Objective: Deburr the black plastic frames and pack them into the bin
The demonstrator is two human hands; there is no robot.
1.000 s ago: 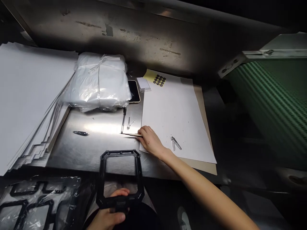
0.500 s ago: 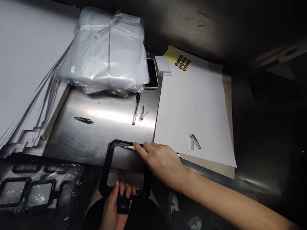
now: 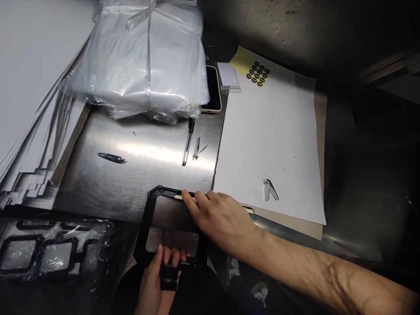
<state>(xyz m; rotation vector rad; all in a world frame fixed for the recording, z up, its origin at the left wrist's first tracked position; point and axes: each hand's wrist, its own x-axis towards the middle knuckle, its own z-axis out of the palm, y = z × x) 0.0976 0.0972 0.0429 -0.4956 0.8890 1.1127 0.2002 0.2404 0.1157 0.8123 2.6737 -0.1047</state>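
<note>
Hands closed, left hand (image 3: 154, 280) gripping black plastic frame (image 3: 146, 232), right hand (image 3: 223, 218) pressing pale stick (image 3: 178, 197) onto it

Right hand (image 3: 223, 221), bare, palm down, fingers (image 3: 190, 201) curled over the top edge of a black plastic frame (image 3: 145, 223), forearm (image 3: 315, 271) entering from lower right; left hand (image 3: 154, 284) below that frame, fingers upright, apparently gripping, though partly hidden.

The right hand (image 3: 223, 221) covers most of a pale rod (image 3: 177, 197); the black stickers (image 3: 257, 74) are unreadably small.
</note>
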